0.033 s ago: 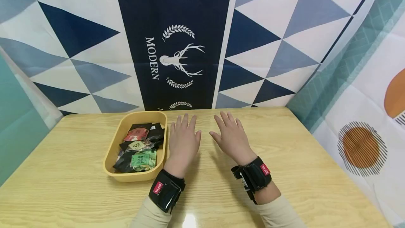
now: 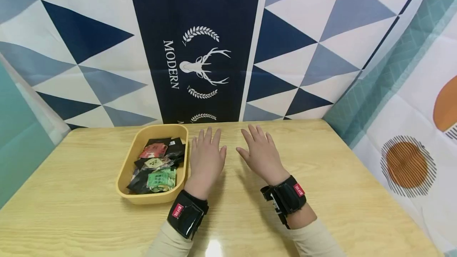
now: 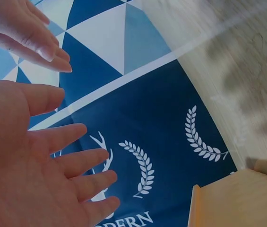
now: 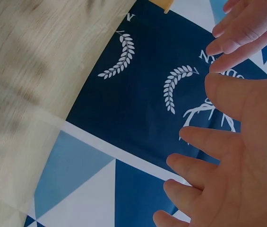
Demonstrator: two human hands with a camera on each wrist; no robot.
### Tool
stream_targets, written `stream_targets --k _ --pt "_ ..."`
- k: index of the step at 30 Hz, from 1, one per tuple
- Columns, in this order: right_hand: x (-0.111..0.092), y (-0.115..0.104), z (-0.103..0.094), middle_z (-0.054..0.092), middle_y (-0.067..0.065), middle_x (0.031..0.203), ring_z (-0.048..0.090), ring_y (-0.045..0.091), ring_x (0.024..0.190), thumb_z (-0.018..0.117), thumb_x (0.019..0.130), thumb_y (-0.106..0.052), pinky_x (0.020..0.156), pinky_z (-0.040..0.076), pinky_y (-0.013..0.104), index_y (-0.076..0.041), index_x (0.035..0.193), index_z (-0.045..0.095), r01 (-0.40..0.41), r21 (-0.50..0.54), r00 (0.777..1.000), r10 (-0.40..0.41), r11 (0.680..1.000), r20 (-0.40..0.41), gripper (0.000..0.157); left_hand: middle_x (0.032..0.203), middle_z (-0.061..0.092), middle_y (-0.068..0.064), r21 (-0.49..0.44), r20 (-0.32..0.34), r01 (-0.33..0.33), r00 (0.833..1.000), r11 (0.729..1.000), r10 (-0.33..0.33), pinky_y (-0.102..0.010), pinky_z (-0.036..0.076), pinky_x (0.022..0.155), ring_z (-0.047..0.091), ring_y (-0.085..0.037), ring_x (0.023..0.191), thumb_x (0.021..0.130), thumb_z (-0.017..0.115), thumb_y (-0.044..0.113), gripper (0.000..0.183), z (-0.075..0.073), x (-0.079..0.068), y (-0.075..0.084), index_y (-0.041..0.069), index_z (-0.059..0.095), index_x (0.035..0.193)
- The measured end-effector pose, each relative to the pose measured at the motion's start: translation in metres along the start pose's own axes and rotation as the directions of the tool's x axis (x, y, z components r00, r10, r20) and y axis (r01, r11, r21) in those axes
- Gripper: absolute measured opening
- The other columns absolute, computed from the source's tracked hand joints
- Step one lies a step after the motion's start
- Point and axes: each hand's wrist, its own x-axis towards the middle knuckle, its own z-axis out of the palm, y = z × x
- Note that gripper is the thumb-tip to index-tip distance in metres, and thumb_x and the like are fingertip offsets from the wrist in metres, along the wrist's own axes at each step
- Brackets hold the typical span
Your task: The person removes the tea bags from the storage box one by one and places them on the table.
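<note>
My left hand [image 2: 206, 163] is held over the wooden table with its fingers spread, just right of a yellow plastic basket [image 2: 123, 187]. Its palm and straight fingers show in the left wrist view, and nothing is in them. To the right, my right hand [image 2: 263, 157] also hovers palm down with fingers apart, holding nothing; the right wrist view shows its bare palm [image 4: 251, 156]. Inside the basket lie several small packets: a green packet [image 2: 162, 179] at the near end, a red packet [image 2: 154, 150] further back, and black packets [image 2: 175, 148] around them.
The light wooden table [image 2: 78, 225] reaches back to a hanging cloth [image 2: 210, 7] with triangles and a deer print. Another cloth with orange circles [image 2: 407, 165] hangs at the right. Black straps [image 2: 187, 214] are wrapped round both wrists.
</note>
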Motion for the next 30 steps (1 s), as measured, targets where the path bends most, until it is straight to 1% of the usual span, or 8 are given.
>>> stream_targets --k 5,12,17,20,24,27,29,30 --pt "0.001 -0.002 -0.008 0.034 0.018 0.147 0.025 0.037 0.139 0.056 0.091 -0.036 0.11 0.022 0.056 -0.005 0.139 0.042 0.002 0.007 1.0 -0.002 1.0 -0.009 0.058 0.146 0.038 -0.014 -0.006 -0.01 -0.004 1.0 1.0 0.004 -0.051 0.024 0.111 0.03 -0.034 0.138 0.093 0.053 0.033 0.051 -0.007 0.002 0.0 0.014 0.043 0.14" --pt "0.002 -0.004 -0.012 0.032 0.019 0.148 0.024 0.038 0.14 0.056 0.091 -0.036 0.109 0.021 0.057 -0.006 0.14 0.041 0.008 0.024 1.0 -0.008 1.0 0.0 0.059 0.148 0.036 -0.013 0.01 0.024 0.011 1.0 1.0 -0.012 -0.05 0.022 0.112 0.029 -0.033 0.139 0.094 0.051 0.034 0.051 -0.013 0.001 -0.001 0.015 0.041 0.141" --pt "0.003 -0.006 -0.014 0.032 0.018 0.148 0.023 0.037 0.14 0.056 0.092 -0.035 0.11 0.02 0.057 -0.006 0.139 0.041 0.012 0.039 1.0 -0.012 0.999 -0.001 0.058 0.149 0.034 -0.014 -0.027 0.025 0.037 0.999 0.999 -0.036 -0.05 0.021 0.112 0.028 -0.033 0.139 0.094 0.051 0.032 0.051 -0.019 0.003 -0.008 0.014 0.041 0.141" --pt "0.003 -0.009 -0.014 0.032 0.019 0.148 0.023 0.038 0.139 0.056 0.092 -0.035 0.11 0.02 0.057 -0.006 0.139 0.042 0.021 0.053 1.0 -0.021 0.998 0.008 0.057 0.151 0.029 -0.013 -0.077 0.032 0.076 0.997 0.994 -0.073 -0.05 0.016 0.114 0.024 -0.034 0.14 0.095 0.049 0.032 0.052 -0.028 0.003 -0.017 0.014 0.038 0.143" --pt "0.003 -0.013 -0.012 0.031 0.019 0.149 0.023 0.04 0.139 0.055 0.092 -0.035 0.11 0.019 0.057 -0.006 0.139 0.041 0.025 0.084 0.999 -0.029 0.996 0.039 0.057 0.153 0.023 -0.014 -0.147 0.052 0.136 0.99 0.98 -0.129 -0.05 0.011 0.115 0.019 -0.034 0.142 0.096 0.046 0.031 0.053 -0.045 -0.001 -0.037 0.013 0.034 0.144" --pt "0.004 -0.017 -0.008 0.029 0.02 0.149 0.024 0.041 0.138 0.055 0.092 -0.035 0.109 0.021 0.058 -0.006 0.139 0.042 0.036 0.082 0.997 -0.041 0.996 0.06 0.056 0.152 0.024 -0.017 -0.176 0.071 0.151 0.987 0.973 -0.141 -0.052 0.013 0.114 0.02 -0.035 0.141 0.096 0.045 0.028 0.052 -0.056 -0.007 -0.055 0.01 0.035 0.144" --pt "0.005 -0.021 -0.005 0.029 0.021 0.149 0.026 0.043 0.137 0.056 0.092 -0.035 0.108 0.023 0.057 -0.006 0.137 0.044 0.05 0.066 0.996 -0.055 0.997 0.069 0.055 0.152 0.023 -0.02 -0.191 0.1 0.157 0.985 0.969 -0.14 -0.054 0.014 0.113 0.021 -0.039 0.14 0.097 0.043 0.027 0.052 -0.063 -0.012 -0.069 0.007 0.033 0.144" --pt "0.006 -0.023 -0.004 0.029 0.021 0.149 0.027 0.043 0.136 0.056 0.092 -0.035 0.108 0.025 0.057 -0.006 0.136 0.045 0.062 0.056 0.995 -0.066 0.996 0.07 0.054 0.151 0.024 -0.021 -0.197 0.109 0.157 0.984 0.968 -0.138 -0.054 0.018 0.112 0.024 -0.039 0.138 0.097 0.042 0.026 0.052 -0.067 -0.014 -0.077 0.006 0.033 0.143"
